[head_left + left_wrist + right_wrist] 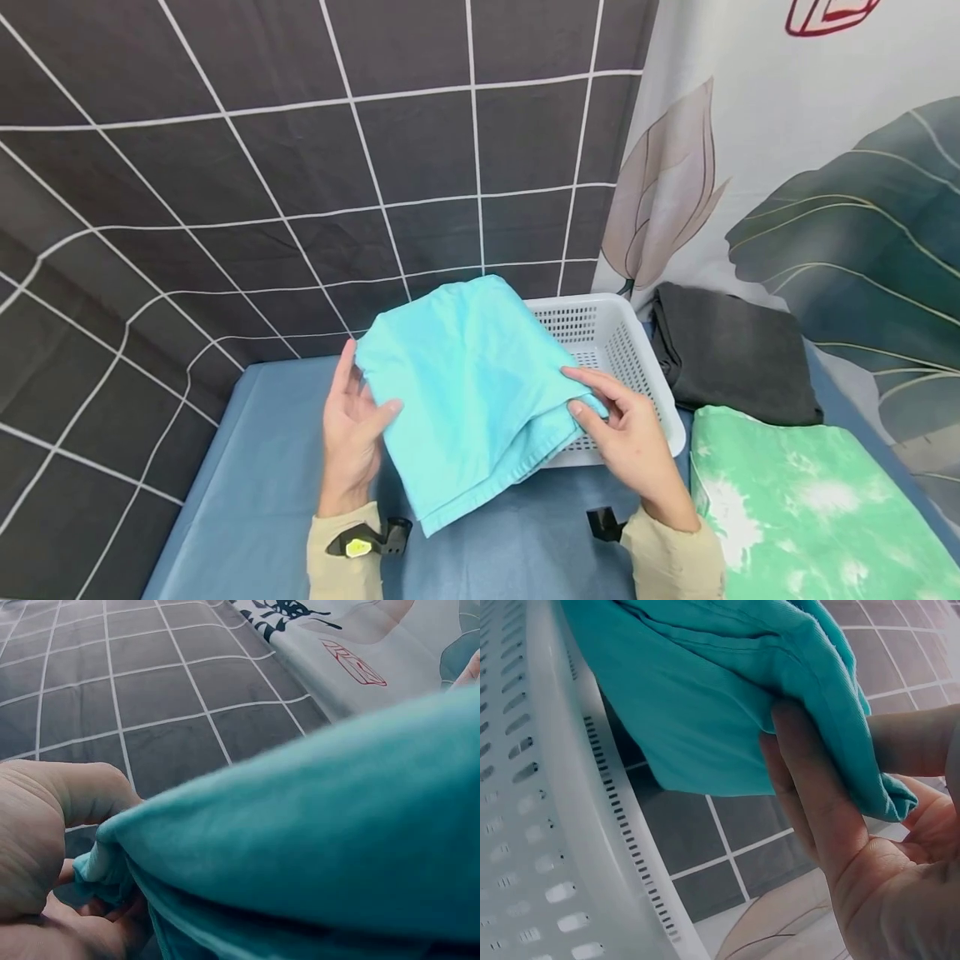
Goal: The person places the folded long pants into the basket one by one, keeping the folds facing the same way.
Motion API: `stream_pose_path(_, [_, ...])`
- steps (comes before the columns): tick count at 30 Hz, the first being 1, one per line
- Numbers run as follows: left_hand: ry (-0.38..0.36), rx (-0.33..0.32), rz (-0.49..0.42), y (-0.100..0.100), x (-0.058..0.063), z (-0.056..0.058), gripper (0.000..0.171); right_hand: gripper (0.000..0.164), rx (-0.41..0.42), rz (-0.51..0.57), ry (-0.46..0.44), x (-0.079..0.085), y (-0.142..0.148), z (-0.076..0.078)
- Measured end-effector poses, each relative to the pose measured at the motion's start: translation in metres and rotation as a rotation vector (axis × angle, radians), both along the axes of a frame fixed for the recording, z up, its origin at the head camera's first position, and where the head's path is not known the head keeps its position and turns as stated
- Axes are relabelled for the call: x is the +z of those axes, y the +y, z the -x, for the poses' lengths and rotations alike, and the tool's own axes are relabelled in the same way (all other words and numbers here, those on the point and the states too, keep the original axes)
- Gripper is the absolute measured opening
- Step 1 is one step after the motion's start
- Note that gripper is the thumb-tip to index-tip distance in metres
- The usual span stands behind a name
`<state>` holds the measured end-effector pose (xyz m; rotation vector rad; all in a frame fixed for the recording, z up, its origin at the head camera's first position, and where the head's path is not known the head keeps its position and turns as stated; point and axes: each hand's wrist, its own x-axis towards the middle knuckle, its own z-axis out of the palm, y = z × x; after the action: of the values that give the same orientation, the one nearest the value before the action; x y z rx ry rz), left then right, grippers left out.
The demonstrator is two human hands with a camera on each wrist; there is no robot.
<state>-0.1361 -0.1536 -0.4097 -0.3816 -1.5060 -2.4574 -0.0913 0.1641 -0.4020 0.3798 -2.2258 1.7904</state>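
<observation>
A turquoise folded cloth (472, 392) with stitched hems is held up between both hands, slanting down to a corner at the near left. My left hand (354, 425) grips its left edge, thumb on the front; in the left wrist view the fingers curl at a bunched edge of the cloth (315, 825). With thumb and fingers my right hand (630, 433) pinches the right corner. Layered folds of the cloth (697, 712) show in the right wrist view. Behind and below it, a white perforated plastic basket (651, 375) is partly hidden by the cloth.
Right of the basket lies a folded dark grey cloth (735, 354). Nearer, a green-and-white tie-dye cloth (825, 500) lies flat. All rest on a blue-covered surface (255, 483). A dark grid-patterned curtain (300, 167) hangs at the back, meeting a white leaf-printed one (675, 183).
</observation>
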Motion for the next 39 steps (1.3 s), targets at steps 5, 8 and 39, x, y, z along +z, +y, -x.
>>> stream_pose_path(5, [0.005, -0.012, 0.041, -0.001, -0.001, 0.006, 0.099, 0.037, 0.011, -0.017, -0.010, 0.001, 0.002, -0.001])
stream_pose_path(8, [0.003, -0.041, 0.064, -0.002, -0.001, 0.011, 0.099, 0.036, 0.010, -0.026, -0.013, 0.002, 0.003, -0.002])
stream_pose_path(39, [-0.029, -0.188, 0.464, -0.001, -0.001, 0.072, 0.093, 0.036, 0.019, -0.135, -0.109, 0.006, 0.011, -0.004])
